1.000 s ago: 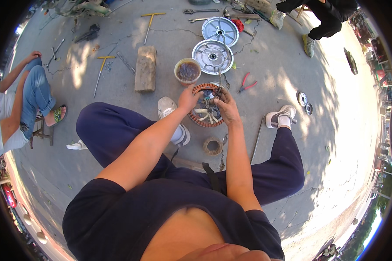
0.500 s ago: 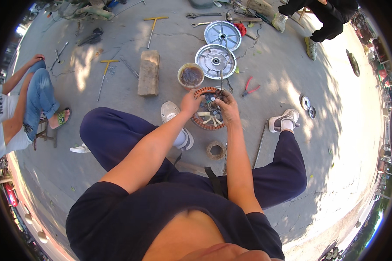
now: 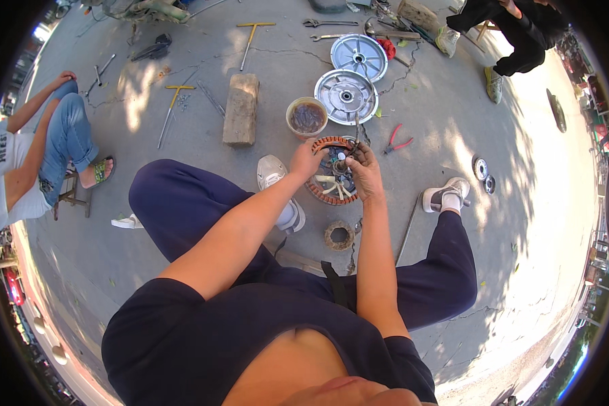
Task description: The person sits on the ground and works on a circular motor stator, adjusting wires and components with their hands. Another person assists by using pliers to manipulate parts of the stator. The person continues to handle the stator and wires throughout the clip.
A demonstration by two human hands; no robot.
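Motor core [image 3: 331,181], ring-shaped, sits between the person's shins, just short of a plastic tub [image 3: 288,120] of brown liquid. Little has changed over the past second: both hands keep their places on the ring, and the whole scene slides sideways together, which suggests the head turned while the work stays at one spot. The left hand [image 3: 306,160] has its fingers curled over the ring's left rim. The right hand [image 3: 367,172] has its fingers drawn narrow by a dark cord [image 3: 356,127] at the opposite side; from where I stand, I cannot tell whether they pinch the cord or the ring.

Rust-orange segments make a toothed band around the core, with pale straps across its darker middle. Beyond lie two ribbed, dull-silver round covers [image 3: 347,108], the nearer overlapping the farther. A rough-grained wooden block [image 3: 241,109] lies left of the tub, red-handled pliers [image 3: 398,140] to the right. Nearer the body, a crusty brown collar [image 3: 329,235] rests on cracked grey concrete [image 3: 426,115].
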